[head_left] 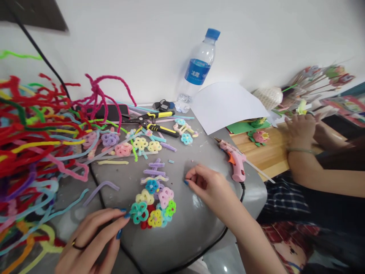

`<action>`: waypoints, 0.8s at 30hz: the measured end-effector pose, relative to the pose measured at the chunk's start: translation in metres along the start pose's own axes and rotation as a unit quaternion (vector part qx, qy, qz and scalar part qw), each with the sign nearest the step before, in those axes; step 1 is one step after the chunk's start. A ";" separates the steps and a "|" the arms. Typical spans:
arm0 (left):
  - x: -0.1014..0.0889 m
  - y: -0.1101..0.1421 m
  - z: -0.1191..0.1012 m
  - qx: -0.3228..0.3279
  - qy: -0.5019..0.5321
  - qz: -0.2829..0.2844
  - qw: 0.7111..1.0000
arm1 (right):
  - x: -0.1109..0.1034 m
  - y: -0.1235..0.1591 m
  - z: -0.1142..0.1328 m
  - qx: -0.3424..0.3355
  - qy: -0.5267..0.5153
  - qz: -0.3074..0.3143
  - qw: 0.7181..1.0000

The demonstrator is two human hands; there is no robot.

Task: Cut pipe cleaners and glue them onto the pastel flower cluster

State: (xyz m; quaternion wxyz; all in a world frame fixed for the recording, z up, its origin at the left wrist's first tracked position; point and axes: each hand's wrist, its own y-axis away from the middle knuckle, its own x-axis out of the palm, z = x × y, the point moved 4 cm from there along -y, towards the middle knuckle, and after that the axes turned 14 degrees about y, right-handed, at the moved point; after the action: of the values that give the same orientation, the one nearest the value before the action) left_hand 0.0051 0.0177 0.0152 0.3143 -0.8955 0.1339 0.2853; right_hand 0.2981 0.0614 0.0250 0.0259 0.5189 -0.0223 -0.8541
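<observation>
A bouquet-like piece of pipe-cleaner flowers (155, 219) lies on the grey surface, with purple twisted stems (154, 173) at its top end. My left hand (95, 238) is at its left, fingers stretched out, fingertips at the edge of the teal flower (139, 212); thumb and index finger are apart. To the right of the piece, my right hand (209, 188) is closed, thumb against curled fingers. Anything it pinches is too small to make out. Beyond that hand lies a pink glue gun (236, 160) with a glue stick in its back.
A heap of coloured pipe cleaners (34, 144) fills the left. Behind are yellow-black pliers (159, 125), small loose flowers (124, 149), a leaning water bottle (198, 68) and white paper (229, 104). A black cable crosses the surface. At right, another person's hands (300, 129) work over a wooden table (273, 152).
</observation>
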 end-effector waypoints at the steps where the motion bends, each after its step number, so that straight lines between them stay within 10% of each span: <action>1: 0.000 0.000 -0.001 -0.002 0.000 -0.001 1.000 | 0.000 0.000 0.000 -0.003 0.003 -0.001 1.000; 12: 0.000 0.001 0.003 -0.016 0.002 0.013 1.000 | -0.005 0.006 0.002 0.019 -0.054 0.041 0.998; 24: 0.010 0.003 0.000 -0.029 -0.031 0.089 0.995 | -0.003 -0.028 0.068 -0.130 -0.018 0.081 0.988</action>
State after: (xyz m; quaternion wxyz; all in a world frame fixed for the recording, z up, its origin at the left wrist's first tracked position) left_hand 0.0116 0.0149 0.0076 0.2658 -0.8794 0.1945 0.3437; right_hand 0.2384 0.0901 0.0578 0.1622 0.4921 0.0465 -0.8540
